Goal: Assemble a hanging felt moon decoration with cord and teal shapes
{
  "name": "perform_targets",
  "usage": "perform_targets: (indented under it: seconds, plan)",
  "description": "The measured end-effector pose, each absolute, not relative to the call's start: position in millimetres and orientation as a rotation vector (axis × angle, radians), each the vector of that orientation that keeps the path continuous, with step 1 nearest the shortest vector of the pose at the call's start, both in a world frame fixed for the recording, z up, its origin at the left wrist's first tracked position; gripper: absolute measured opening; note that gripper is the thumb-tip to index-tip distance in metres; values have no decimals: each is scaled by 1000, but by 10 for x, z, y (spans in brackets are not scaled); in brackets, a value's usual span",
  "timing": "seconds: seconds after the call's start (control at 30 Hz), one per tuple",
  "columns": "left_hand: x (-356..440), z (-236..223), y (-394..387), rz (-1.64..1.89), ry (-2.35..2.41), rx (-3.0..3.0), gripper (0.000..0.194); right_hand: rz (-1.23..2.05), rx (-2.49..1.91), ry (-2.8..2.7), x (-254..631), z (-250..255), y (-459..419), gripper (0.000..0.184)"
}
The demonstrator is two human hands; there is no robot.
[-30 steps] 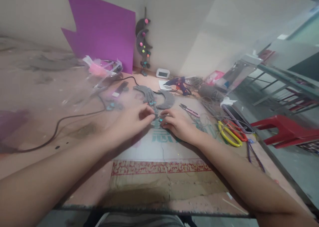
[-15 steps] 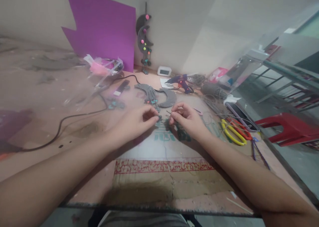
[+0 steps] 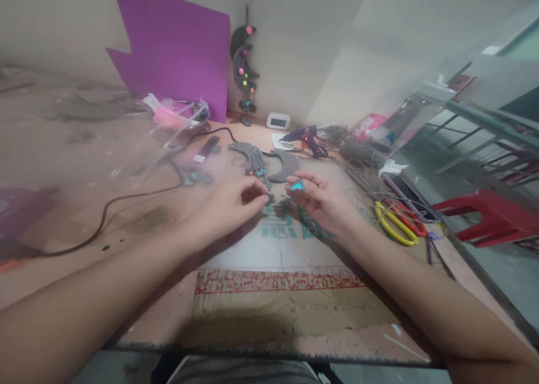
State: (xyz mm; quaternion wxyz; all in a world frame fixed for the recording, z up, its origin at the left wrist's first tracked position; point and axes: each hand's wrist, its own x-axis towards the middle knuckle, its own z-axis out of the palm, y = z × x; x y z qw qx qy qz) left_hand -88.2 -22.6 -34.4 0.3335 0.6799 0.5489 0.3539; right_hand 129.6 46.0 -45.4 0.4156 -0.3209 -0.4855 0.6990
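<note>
My left hand (image 3: 242, 201) is closed in a pinch, thumb against fingers, on a small dark grey piece (image 3: 270, 197). My right hand (image 3: 322, 201) has turned palm-up, its fingertips holding a small bright turquoise piece (image 3: 297, 186). A little space separates the two hands above the printed cardboard (image 3: 236, 255). Just beyond them lies a grey crescent moon (image 3: 287, 166), partly behind my right fingers. Beside it rests a second grey crescent (image 3: 252, 155) with strings and turquoise bits (image 3: 261, 173) at its near end.
At the back sit a glue gun (image 3: 305, 140), a small white clock (image 3: 278, 120) and grey yarn (image 3: 362, 154). Yellow- and orange-handled scissors (image 3: 396, 224) and a phone (image 3: 408, 196) lie right. A finished-looking moon hanging (image 3: 244, 64) hangs beside purple board (image 3: 177, 58). A black cable (image 3: 126, 196) crosses the left.
My right hand has drawn away to the right from my left and rotated, bringing the turquoise piece into view. My left hand keeps its pinch, nearly still.
</note>
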Motion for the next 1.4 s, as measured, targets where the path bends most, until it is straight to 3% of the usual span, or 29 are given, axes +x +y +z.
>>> perform_targets:
  seconds: [0.37,0.5,0.8,1.4]
  plan:
    - [-809,-316,-292,886,1394,1722,17,1936,-835,-979,1204,-506,396,40]
    - [-803,-310,-290,885,1402,1722,17,2029,-896,-972,1228,-517,393,30]
    - [-803,-368,-276,891,1355,1749,17,1794,-814,-1192,1153,-466,268,32]
    - [-728,-384,-335,945,1337,1682,14,1814,-838,-1133,1074,-552,94,29]
